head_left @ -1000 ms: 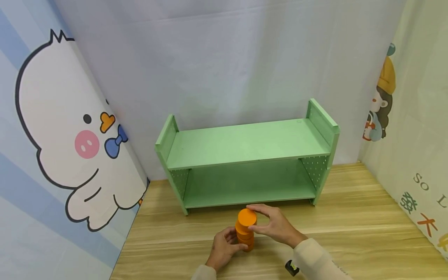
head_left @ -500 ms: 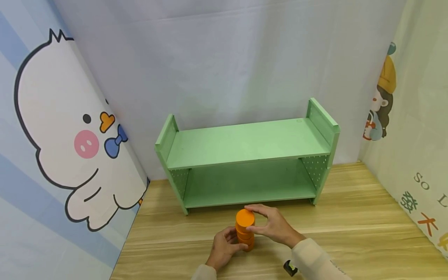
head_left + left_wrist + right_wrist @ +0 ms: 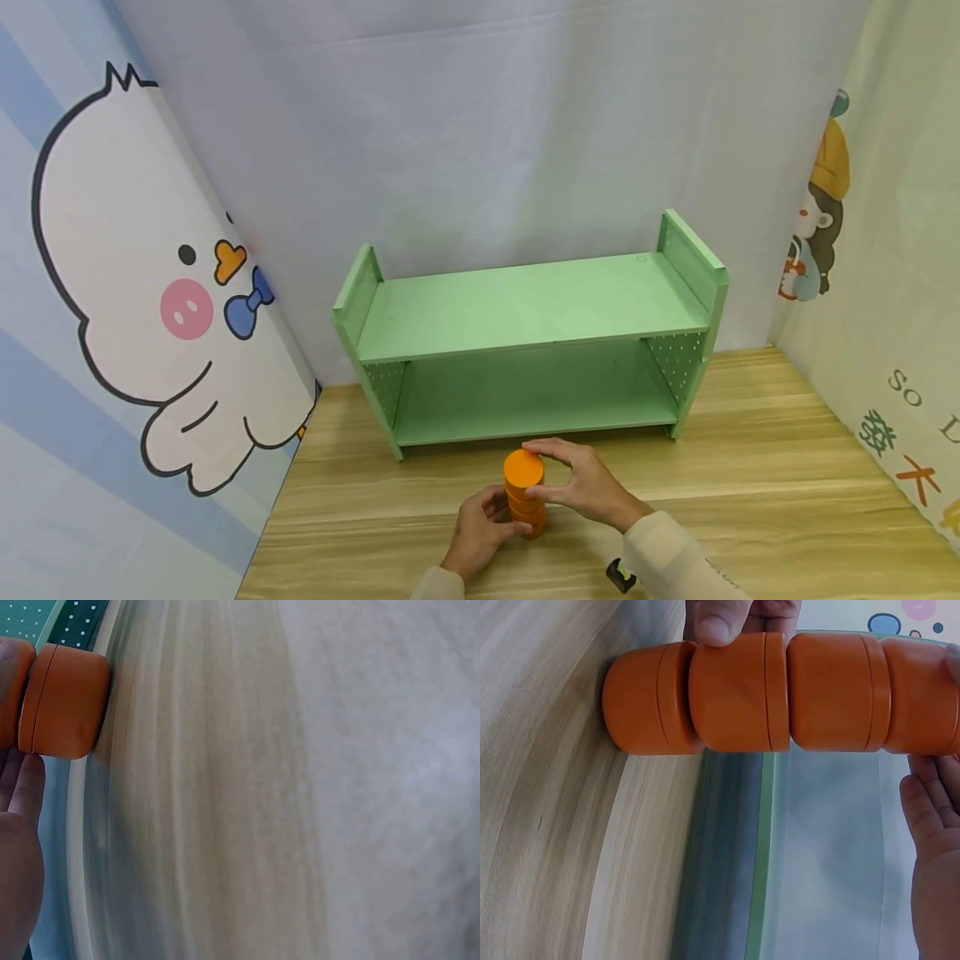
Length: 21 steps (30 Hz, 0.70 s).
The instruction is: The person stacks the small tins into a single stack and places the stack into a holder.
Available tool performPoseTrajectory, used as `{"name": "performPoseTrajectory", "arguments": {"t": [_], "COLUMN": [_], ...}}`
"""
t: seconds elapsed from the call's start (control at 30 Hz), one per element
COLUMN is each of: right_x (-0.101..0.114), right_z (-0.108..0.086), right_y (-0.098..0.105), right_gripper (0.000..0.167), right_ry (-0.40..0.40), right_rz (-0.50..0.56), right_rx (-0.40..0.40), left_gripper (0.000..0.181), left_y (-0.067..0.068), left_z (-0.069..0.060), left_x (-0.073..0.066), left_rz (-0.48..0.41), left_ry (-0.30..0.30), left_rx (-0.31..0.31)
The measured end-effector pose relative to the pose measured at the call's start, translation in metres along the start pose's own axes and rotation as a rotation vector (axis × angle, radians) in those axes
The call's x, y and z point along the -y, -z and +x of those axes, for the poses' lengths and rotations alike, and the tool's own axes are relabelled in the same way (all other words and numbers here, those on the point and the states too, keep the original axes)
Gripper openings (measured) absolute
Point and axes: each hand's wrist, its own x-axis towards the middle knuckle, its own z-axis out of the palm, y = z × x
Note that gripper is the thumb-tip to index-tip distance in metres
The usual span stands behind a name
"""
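Note:
Several orange lidded round jars stand upright in one stack on the table, in front of the shelf. My left hand [image 3: 478,533] holds the lower part of the stack, thumb and fingers on either side. In the right wrist view its thumb lies on the second jar [image 3: 735,697] from the bottom. My right hand [image 3: 588,487] grips the top jar [image 3: 523,469] between thumb and fingers. That jar sits in line with the ones below. The bottom jar [image 3: 641,697] rests on the wood. In the left wrist view only the lower jars [image 3: 71,701] show.
A green two-tier shelf [image 3: 525,308] with perforated side panels stands behind the stack. Beneath everything is a wood-grain table [image 3: 750,467]. Printed cloth [image 3: 480,150] hangs around it. Beside the right sleeve [image 3: 667,550] is a small black item [image 3: 620,575] with a green mark.
My right hand has shifted the top jar slightly left, from jutting out to the right to lining up over the stack. My left hand has stayed in place.

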Motion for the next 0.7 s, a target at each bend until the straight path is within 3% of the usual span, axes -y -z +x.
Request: {"name": "performPoseTrajectory", "arguments": {"t": [0.43,0.7], "right_x": [-0.0021,-0.0061], "right_z": [0.0002,-0.0050], "right_y": [0.0011,0.0056], "right_gripper": [0.060,0.071], "right_ry": [0.014,-0.067], "right_rz": [-0.021,0.012], "right_rx": [0.018,0.063], "left_gripper": [0.053,0.053], "left_y": [0.0002,-0.0014], "left_z": [-0.0017,-0.0008], "left_x": [-0.0022,-0.0018], "left_rz": [0.010,0.048], "left_ry": [0.006,0.000], "left_rx": [0.001,-0.014]}}
